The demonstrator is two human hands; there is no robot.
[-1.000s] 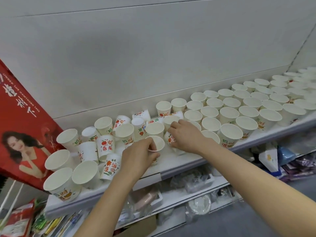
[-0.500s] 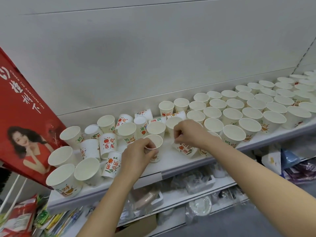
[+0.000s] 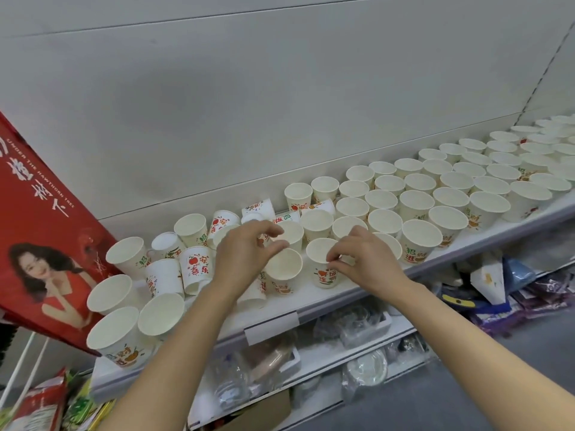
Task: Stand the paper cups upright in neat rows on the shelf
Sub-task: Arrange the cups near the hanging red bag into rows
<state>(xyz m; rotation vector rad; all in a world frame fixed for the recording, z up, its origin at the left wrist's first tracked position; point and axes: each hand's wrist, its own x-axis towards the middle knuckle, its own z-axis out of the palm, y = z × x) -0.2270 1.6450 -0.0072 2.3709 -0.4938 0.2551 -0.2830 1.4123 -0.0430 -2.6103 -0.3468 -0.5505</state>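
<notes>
Two upright paper cups stand side by side at the shelf [image 3: 357, 293] front. The left hand [image 3: 245, 259] pinches the rim of the left cup [image 3: 283, 272]; the right hand [image 3: 367, 262] pinches the rim of the right cup [image 3: 323, 269]. Neat cup rows [image 3: 451, 188] fill the shelf's right side.

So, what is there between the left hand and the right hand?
In the head view, two upright paper cups stand side by side between the left hand and right hand: left cup, right cup.
</notes>
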